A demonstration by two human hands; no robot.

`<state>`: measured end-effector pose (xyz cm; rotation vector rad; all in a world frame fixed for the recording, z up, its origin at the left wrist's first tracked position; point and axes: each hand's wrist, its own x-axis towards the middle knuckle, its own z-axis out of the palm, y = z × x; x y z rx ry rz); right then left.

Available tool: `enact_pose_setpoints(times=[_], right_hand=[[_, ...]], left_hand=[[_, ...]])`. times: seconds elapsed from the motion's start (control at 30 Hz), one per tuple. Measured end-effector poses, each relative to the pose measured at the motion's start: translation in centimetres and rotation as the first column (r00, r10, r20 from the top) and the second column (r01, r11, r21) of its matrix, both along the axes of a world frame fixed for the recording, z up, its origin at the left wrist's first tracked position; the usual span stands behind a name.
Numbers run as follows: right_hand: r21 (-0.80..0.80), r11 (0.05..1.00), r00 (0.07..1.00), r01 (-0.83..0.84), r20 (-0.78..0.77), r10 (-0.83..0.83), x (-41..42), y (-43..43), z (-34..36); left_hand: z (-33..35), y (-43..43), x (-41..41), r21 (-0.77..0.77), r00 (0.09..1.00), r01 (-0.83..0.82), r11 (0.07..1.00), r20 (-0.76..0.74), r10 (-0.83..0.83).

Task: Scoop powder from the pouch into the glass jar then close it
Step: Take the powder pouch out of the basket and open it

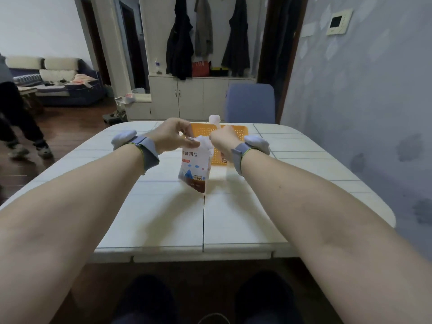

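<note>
Far left, a person (16,118) is walking on the wood floor, well clear of the work. left hand (174,136), grey wrist band (147,152) on it: thumb and fingers pinched on the top-left corner of the pouch (195,167), rest of the hand loosely curled. The pouch is mid-table (149,218), just in front of the orange basket (239,132), tilted with its printed face toward the camera. Can't tell if its bottom corner touches the table or hangs just above it. right hand (222,142): fingers curled tight around the crumpled top-right of the pouch, fingertips hidden. My read: the step is opening the pouch mouth, and no scooping has begun. To do it well, set the base flat on the table, keep both grips close to the seal and pull apart evenly. Don't yank, since a tilted pouch will dump powder once it gives. Open it wide enough for a scoop. I can't pick out the glass jar. A white rounded object (214,119) sits behind the basket, but I can't tell what it is. No scoop seen either. blue chair (251,104) at the far side.
</note>
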<state>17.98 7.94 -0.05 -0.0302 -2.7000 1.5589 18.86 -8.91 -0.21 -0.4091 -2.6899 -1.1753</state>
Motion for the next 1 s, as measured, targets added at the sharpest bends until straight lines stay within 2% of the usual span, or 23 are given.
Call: enact_pose_setpoints(times=[0.07,0.2,0.4,0.57,0.67,0.73,0.8,0.87,0.93,1.0], right_hand=[[-0.042,0.999,0.999,0.007,0.031,-0.006,0.3,0.9,-0.2],[-0.065,0.998,0.996,0.0,0.084,0.005,0.2,2.5,-0.8],[0.161,0.976,0.985,-0.147,0.12,0.128,-0.6,4.0,-0.4],[0.247,0.932,0.955,-0.267,0.199,0.221,-0.2,4.2,0.3],[0.182,0.936,0.938,-0.3,0.233,0.255,0.4,3.5,-0.1],[0.104,0.949,0.934,-0.297,0.238,0.267,0.5,2.7,-0.6],[0.018,0.962,0.936,-0.274,0.234,0.262,0.6,2.0,-0.8],[-0.075,0.973,0.944,-0.219,0.235,0.231,0.5,1.3,-1.0],[-0.188,0.971,0.949,-0.147,0.249,0.192,0.4,0.6,-1.3],[-0.317,0.946,0.953,-0.064,0.263,0.152,0.3,0.0,-1.6]], left_hand=[[-0.2,0.5,0.1,0.027,0.994,0.06,0.998,0.091,-0.062],[0.2,1.3,0.2,0.07,0.977,0.126,0.99,0.161,-0.136],[1.0,0.9,-0.3,-0.079,0.97,0.109,0.991,0.228,-0.089],[1.1,0.5,-0.4,-0.123,0.986,0.047,0.991,0.167,-0.026],[0.3,0.0,-0.4,-0.082,0.996,0.009,0.997,0.094,-0.001],[-0.6,-0.3,-0.3,0.011,0.998,-0.018,1.0,0.06,0.018],[-1.5,-0.4,0.1,0.218,0.984,-0.036,0.975,0.178,-0.003],[-2.4,-0.3,0.7,0.376,0.937,-0.031,0.926,0.334,-0.105],[-3.4,-0.1,1.2,0.405,0.901,0.049,0.913,0.376,-0.215],[-4.6,0.3,1.8,0.425,0.904,0.094,0.9,0.342,-0.256]])
